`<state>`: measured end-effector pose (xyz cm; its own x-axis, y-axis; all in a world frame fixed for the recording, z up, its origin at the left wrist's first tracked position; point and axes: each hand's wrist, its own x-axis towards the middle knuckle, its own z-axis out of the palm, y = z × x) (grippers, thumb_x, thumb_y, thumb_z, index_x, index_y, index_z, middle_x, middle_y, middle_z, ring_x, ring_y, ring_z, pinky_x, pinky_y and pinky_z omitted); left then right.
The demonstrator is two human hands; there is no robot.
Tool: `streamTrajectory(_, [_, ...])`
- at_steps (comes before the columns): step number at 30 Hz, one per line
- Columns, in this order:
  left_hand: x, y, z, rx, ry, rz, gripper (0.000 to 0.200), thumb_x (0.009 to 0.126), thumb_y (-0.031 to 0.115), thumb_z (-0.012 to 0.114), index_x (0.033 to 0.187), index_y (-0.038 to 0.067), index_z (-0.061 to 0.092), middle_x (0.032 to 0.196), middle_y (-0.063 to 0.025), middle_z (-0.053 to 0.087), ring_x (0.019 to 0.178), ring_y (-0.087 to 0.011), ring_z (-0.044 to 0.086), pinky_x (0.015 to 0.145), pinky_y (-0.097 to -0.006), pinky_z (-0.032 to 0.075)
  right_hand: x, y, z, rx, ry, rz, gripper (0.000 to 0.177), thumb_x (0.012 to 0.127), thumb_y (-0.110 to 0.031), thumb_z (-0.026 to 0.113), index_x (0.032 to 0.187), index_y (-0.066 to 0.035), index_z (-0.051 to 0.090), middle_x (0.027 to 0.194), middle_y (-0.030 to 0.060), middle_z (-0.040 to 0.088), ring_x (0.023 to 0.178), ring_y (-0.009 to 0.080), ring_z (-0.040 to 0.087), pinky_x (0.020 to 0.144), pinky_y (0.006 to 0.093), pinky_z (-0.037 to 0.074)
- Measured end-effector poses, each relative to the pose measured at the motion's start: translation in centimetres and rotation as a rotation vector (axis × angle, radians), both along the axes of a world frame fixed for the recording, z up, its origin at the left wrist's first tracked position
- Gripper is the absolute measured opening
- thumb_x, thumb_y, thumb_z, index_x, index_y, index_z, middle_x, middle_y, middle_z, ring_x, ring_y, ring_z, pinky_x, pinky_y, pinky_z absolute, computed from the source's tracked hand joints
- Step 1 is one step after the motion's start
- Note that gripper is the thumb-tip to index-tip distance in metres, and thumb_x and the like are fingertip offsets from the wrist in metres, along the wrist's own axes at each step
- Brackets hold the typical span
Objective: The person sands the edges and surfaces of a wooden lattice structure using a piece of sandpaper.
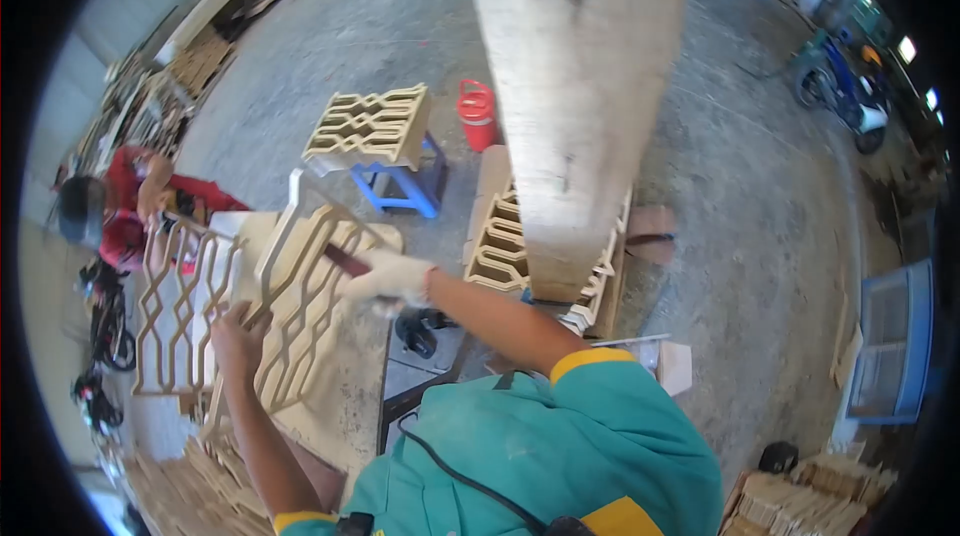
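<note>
My left hand (238, 341), bare, has its fingers curled round the edge of a pale wooden lattice panel (300, 311) that stands tilted over the worktable (350, 406). On the panel's other side is my right hand (385, 276) in a white glove, closed on a dark reddish-brown block (346, 261). The block reaches toward the panel's slats; whether it touches them I cannot tell. Another lattice panel (180, 306) stands just left, by a co-worker in red (125, 201), whose hands are near its top edge.
A concrete pillar (580, 116) rises ahead. Beyond the table, a lattice stack (370, 126) rests on a blue stool (405, 181), beside a red jug (477, 116). More lattice pieces (500, 241) lie near the pillar's base. Wood piles (810, 496) stand at lower right.
</note>
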<state>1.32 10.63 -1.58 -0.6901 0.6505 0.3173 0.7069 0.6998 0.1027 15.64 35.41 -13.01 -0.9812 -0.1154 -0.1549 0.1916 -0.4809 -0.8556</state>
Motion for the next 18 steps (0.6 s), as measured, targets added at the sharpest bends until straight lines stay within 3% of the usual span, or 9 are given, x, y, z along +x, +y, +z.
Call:
streamTrajectory(5, [-0.2,0.2,0.7,-0.001,-0.096,0.031,0.032,0.073,0.024,0.082,0.095,0.001,0.074,0.075,-0.0192,0.07,0.068,-0.033,0.07,0.067,-0.0405,0.053,1.3,3.1,0.9,0.033,0.031,-0.137,0.033,0.084,-0.019,0.072,0.106,-0.007,0.051,0.064,0.0024,0.053,0.039,0.0095,0.045,0.033,0.0266,0.028])
streamTrajectory(8, [-0.7,0.4,0.3,0.03,-0.13,0.043,0.031,0.072,0.024,0.083,0.091,0.001,0.073,0.075,-0.0171,0.071,0.067,-0.0306,0.07,0.066,-0.0392,0.053,2.1,2.8,1.2,-0.048,0.036,-0.142,0.032,0.085,-0.021,0.072,0.103,-0.007,0.05,0.064,0.001,0.05,0.039,0.0082,0.043,0.034,0.0252,0.029])
streamTrajectory(14, [-1.1,0.2,-0.1,0.041,-0.136,0.063,0.034,0.07,0.026,0.085,0.088,0.002,0.07,0.076,-0.0172,0.071,0.069,-0.033,0.069,0.066,-0.0417,0.053,2.1,1.4,0.0,0.065,-0.044,-0.107,0.034,0.086,-0.022,0.07,0.105,-0.005,0.048,0.069,0.0014,0.051,0.041,0.0071,0.043,0.035,0.0242,0.031])
streamTrajectory(18, [0.3,0.9,1.3,-0.06,-0.179,0.127,0.038,0.069,0.027,0.085,0.094,0.002,0.07,0.081,-0.019,0.071,0.077,-0.0359,0.069,0.071,-0.0441,0.053,2.2,-1.9,0.1,0.197,-0.093,-0.212,0.057,0.082,-0.024,0.073,0.127,-0.003,0.045,0.083,0.0051,0.055,0.047,0.0087,0.044,0.039,0.0258,0.034])
